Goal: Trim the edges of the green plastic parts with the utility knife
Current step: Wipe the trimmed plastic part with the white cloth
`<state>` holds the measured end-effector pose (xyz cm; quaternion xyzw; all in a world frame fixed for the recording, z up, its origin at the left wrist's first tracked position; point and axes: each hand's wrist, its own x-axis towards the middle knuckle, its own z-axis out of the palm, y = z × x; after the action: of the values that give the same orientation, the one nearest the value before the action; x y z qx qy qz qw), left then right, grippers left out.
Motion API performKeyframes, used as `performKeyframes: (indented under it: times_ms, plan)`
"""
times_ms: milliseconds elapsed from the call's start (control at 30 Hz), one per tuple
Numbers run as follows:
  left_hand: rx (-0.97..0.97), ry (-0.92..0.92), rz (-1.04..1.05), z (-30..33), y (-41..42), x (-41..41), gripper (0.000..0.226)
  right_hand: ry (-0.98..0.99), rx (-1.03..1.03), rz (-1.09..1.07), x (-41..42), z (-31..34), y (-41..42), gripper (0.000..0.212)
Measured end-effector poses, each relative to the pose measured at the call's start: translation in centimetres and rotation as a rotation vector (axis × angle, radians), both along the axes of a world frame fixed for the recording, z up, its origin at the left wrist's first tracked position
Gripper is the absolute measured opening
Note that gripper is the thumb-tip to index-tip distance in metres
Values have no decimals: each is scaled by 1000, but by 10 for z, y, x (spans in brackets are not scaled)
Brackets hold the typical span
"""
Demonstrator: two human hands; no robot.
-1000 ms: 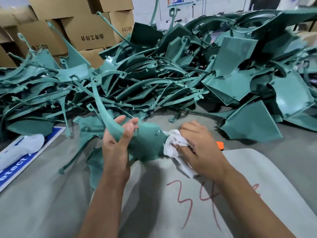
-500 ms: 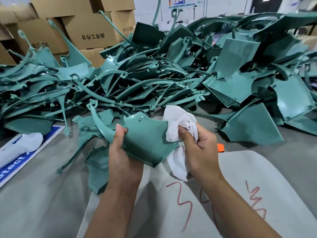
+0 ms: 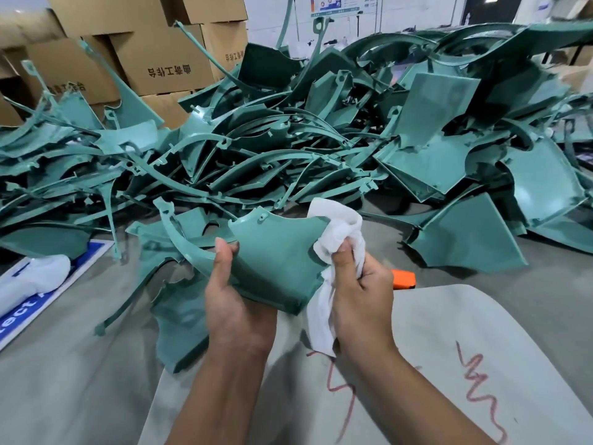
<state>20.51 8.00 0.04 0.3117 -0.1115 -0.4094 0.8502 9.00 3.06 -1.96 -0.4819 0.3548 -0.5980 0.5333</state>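
While a great heap of green plastic parts [image 3: 288, 139] covers the far side of the grey work surface [image 3: 64, 380] from its left edge to its right, only one piece is in hand, so by my judgement most of the trimming is left; at the near left edge lies a blue-and-white sign [image 3: 19, 313] with a white bundle [image 3: 35, 274] on it; the left hand [image 3: 234, 303] grips the held green part [image 3: 276, 261], thumb curled over its upper face, fingers hidden beneath; the right hand [image 3: 362, 297] is closed round a white cloth [image 3: 337, 232] pressed at that part's right edge, wiping rather than cutting; just beyond it an orange object [image 3: 405, 279], likely the utility knife, lies unheld on the surface beside a pale sheet [image 3: 481, 348] with red scrawl.
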Motion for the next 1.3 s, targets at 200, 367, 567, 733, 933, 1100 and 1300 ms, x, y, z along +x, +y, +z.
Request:
performKeyframes:
  times_ms: [200, 367, 567, 733, 933, 1100, 1300]
  plan:
    - [-95, 76, -51, 3, -5, 9, 42, 198, -113, 182, 16, -14, 15, 41]
    - [-43, 25, -97, 7, -4, 1, 34, 157, -119, 133, 6, -3, 6, 37]
    - [-31, 12, -65, 9, 5, 14, 85, 58, -116, -271, -36, 16, -34, 33]
    - [10, 166, 60, 0, 14, 64, 64, -209, 248, 184, -63, 32, -51, 34]
    - [168, -150, -476, -1, 21, 64, 88, 443, 173, 481, -79, 25, -62, 38]
    - [348, -398, -651, -9, 9, 16, 51, 868, 7, 479, -63, 16, -57, 45]
    - [350, -280, -388, -3, 5, 13, 39, 577, 68, 280, -41, 12, -47, 52]
